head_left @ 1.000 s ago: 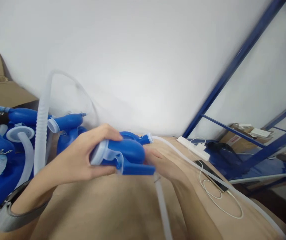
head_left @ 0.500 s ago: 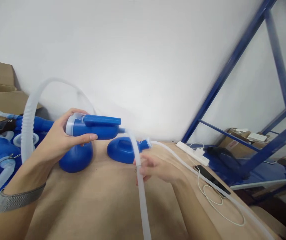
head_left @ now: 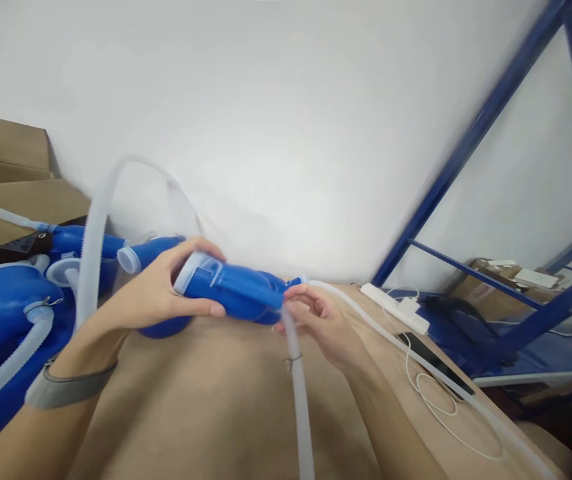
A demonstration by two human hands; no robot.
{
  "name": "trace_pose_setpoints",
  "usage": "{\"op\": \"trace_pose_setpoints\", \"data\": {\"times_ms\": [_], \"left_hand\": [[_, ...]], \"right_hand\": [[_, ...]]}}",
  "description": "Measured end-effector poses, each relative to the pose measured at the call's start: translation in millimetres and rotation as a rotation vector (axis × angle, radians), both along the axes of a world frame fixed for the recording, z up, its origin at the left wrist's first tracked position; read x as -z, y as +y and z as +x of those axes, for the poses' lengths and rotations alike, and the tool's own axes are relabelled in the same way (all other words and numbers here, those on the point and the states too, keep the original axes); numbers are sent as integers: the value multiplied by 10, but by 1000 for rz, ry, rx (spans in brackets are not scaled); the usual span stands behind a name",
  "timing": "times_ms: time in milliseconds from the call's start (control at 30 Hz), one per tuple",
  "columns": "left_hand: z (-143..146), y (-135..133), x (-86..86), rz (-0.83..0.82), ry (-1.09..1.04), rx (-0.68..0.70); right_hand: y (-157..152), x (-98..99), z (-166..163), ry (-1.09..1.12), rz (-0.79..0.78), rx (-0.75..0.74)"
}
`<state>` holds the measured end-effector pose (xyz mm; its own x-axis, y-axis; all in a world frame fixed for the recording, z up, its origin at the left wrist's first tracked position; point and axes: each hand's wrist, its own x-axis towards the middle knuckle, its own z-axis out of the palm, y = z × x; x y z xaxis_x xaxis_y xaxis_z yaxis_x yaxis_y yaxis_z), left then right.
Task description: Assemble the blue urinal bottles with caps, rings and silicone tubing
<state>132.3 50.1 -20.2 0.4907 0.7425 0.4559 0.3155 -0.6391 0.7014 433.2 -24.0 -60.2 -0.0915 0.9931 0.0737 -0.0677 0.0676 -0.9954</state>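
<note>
My left hand [head_left: 166, 293] is wrapped round the clear-collared end of a blue plastic bottle-shaped device [head_left: 231, 290], held level above the tan table [head_left: 206, 407]. My right hand [head_left: 319, 317] pinches a white flexible tube [head_left: 296, 380] where it meets the device's narrow end. The tube runs toward me down the table, with a thin wire clip round it. Another blue rounded piece [head_left: 166, 325] lies on the table under the left hand, partly hidden.
A heap of blue devices [head_left: 6, 300] with corrugated white hoses [head_left: 91, 253] fills the left side, before cardboard boxes [head_left: 11, 193]. A white power strip [head_left: 401, 308], a dark phone [head_left: 433, 363] with a looped white cable, a second long tube and a blue metal rack [head_left: 491, 113] are at right.
The left hand has lowered and tilted the blue device toward the right hand. The right hand has risen up the tube to the device's narrow end.
</note>
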Motion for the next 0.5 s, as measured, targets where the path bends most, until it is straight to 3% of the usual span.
{"op": "trace_pose_setpoints", "data": {"times_ms": [100,167,367,433,500], "left_hand": [[117,-35,-22,-40,-54,21],[116,-9,-16,-56,-98,16],[49,113,84,-148,-164,-21],[68,117,101,-187,-205,-9],[91,106,96,-242,-236,-3]], "right_hand": [[-15,-49,125,-22,27,54],[-24,-83,270,-100,16,3],[-20,-43,446,-444,-212,-649],[-8,-17,374,-469,-267,-665],[4,-12,293,-406,-296,-570]]}}
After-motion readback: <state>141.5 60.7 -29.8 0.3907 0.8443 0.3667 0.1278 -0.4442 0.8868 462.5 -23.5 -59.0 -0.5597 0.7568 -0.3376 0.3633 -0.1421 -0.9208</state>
